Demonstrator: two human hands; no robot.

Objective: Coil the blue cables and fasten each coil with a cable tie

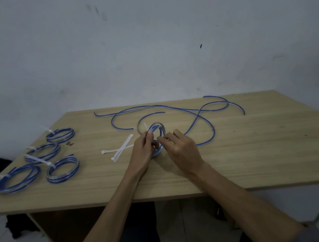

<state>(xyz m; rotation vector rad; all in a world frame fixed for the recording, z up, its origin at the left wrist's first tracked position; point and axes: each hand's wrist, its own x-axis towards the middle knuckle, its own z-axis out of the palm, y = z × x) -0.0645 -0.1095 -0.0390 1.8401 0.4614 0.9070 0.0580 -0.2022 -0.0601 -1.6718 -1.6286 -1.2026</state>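
Cable coil [158, 136] sits upright in both hands near the middle of the counter [244, 159], and fastening it looks like the step in hand. To do it well, keep the loops pinched flat together while the tie tail goes through its head, then pull snug. Left hand [143, 151] curls around the coil's near side, pinching a white cable tie [146, 126]. Right hand [179, 149], just right of the coil, pinches at its rim. Beyond the coil, loose blue cables [194, 111] sprawl uncoiled.

Matt wood-grain table [242, 149], glossy cables [201, 114]
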